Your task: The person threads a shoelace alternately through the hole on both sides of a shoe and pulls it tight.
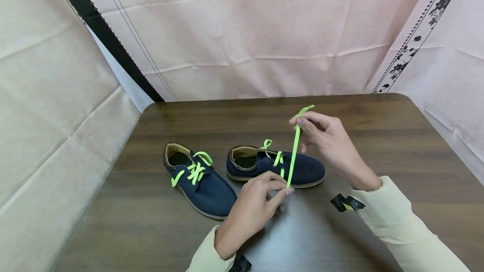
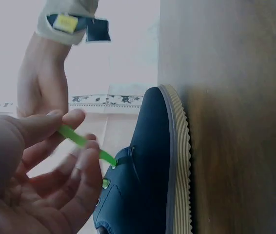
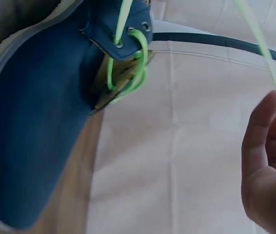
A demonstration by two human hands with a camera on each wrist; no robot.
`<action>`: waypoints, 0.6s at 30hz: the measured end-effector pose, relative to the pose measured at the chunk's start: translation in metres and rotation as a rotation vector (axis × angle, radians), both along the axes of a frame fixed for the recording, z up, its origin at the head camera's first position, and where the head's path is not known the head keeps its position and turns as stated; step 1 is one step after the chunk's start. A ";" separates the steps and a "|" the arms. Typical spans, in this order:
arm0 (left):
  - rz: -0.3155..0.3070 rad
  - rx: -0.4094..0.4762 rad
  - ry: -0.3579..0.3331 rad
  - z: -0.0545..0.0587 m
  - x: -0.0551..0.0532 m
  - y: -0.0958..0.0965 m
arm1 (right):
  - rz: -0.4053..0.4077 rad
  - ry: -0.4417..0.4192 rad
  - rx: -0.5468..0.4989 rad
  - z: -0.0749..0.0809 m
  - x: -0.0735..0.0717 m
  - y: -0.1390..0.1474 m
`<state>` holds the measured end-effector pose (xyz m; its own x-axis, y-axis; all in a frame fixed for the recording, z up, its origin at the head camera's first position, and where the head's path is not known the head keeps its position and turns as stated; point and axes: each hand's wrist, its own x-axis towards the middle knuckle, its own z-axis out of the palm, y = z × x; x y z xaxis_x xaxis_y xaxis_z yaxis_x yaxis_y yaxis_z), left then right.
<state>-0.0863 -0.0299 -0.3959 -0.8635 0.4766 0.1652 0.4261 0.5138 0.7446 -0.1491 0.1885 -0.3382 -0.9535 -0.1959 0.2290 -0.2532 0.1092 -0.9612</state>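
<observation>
A navy shoe (image 1: 308, 169) with a pale sole lies on the table, its toe to the right. A lime-green shoelace (image 1: 293, 154) stretches in front of it, nearly upright. My left hand (image 1: 255, 205) pinches the lace's lower part between thumb and fingers, at the shoe's near side. Above the toe, my right hand (image 1: 329, 137) pinches the lace near its upper end, and a short tip sticks out. Green lace runs through the shoe's eyelets (image 3: 119, 44) in the right wrist view. The left wrist view shows the lace between the left hand's thumb and index finger (image 2: 74, 117).
To the left stands a second navy shoe (image 1: 215, 194), green lace crossed over its tongue, beside the left hand. The wooden table (image 1: 151, 230) has its far edge behind both shoes. Pale cloth (image 1: 245, 32) hangs behind it. Each wrist wears a dark strapped device.
</observation>
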 end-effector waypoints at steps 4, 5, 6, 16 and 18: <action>0.051 0.096 0.001 0.004 -0.002 0.002 | -0.048 -0.060 -0.090 -0.011 -0.020 -0.009; 0.064 0.123 0.002 0.006 -0.003 0.002 | -0.062 -0.069 -0.108 -0.014 -0.023 -0.011; 0.078 0.151 0.003 0.009 -0.004 0.002 | -0.071 -0.073 -0.120 -0.017 -0.027 -0.012; 0.074 0.215 -0.014 0.044 -0.026 -0.001 | -0.082 -0.041 0.052 -0.039 -0.036 -0.014; 0.063 0.194 -0.020 0.051 -0.032 -0.003 | -0.099 -0.016 0.125 -0.044 -0.038 -0.014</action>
